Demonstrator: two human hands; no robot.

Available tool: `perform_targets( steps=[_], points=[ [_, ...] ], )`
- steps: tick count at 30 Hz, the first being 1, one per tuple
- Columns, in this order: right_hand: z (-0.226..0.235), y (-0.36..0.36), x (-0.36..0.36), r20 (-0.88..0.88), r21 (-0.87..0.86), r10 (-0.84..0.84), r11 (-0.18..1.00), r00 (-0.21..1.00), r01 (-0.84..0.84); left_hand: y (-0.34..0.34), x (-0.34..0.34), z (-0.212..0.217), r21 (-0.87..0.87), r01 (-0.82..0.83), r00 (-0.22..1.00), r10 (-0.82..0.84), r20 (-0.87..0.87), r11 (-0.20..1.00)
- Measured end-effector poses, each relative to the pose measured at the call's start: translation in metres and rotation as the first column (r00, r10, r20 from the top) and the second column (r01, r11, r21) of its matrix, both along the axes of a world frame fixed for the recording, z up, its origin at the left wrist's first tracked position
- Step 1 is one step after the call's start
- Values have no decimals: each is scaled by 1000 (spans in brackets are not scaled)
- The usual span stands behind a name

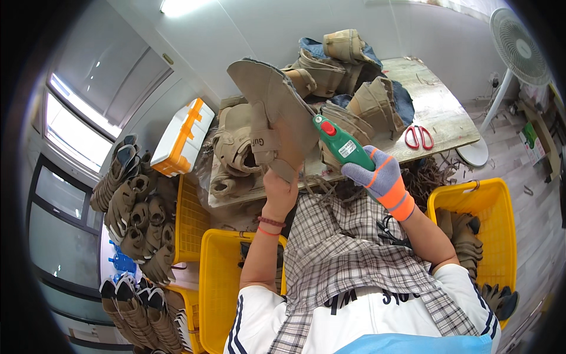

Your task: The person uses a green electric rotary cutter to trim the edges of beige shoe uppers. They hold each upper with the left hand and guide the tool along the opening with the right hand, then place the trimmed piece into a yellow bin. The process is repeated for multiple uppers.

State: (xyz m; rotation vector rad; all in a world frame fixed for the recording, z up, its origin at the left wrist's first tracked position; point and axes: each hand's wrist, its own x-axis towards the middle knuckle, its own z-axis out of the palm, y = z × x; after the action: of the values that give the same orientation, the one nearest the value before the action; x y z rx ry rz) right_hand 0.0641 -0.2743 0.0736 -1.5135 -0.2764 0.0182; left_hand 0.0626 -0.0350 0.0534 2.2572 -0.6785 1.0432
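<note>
My left hand [280, 192], bare with a beaded bracelet at the wrist, is closed on the lower end of a brown shoe upper [288, 121]. The upper stands raised above the table's near side, its pale strap facing left. In a grey and orange glove, my right hand [382, 180] wraps round a green handheld power tool [342, 143] with a red button. The tool's front end meets the right edge of the upper; its working tip is too small to make out. Left of the raised upper, another brown shoe upper [234, 137] rests on the table.
Several brown uppers [330, 68] pile up on the worktable [445, 97], near red-handled scissors [419, 137]. Brown trimmings [427, 177] hang by its front edge. Yellow baskets [471, 192] flank me. An orange-and-white box [184, 137] stands left; a fan [519, 47] stands right.
</note>
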Motion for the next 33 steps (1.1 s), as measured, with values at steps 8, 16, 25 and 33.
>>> perform_targets(
  steps=[8, 16, 25, 33],
  points=[
    [10, -8, 1, -37, 152, 107, 983, 994, -100, 9, -1, -19, 288, -101, 995, 98, 25, 952],
    [20, -19, 7, -20, 201, 124, 972, 992, -117, 9, -17, -13, 483, -71, 994, 20, 112, 873],
    [-13, -43, 15, 266, -201, -113, 965, 957, 170, 7, -49, 69, -978, 46, 891, -452, -51, 202],
    [-40, -46, 6, 770, -405, 45, 805, 637, 433, 85, -29, 74, -928, -189, 647, -752, 128, -320]
  ],
)
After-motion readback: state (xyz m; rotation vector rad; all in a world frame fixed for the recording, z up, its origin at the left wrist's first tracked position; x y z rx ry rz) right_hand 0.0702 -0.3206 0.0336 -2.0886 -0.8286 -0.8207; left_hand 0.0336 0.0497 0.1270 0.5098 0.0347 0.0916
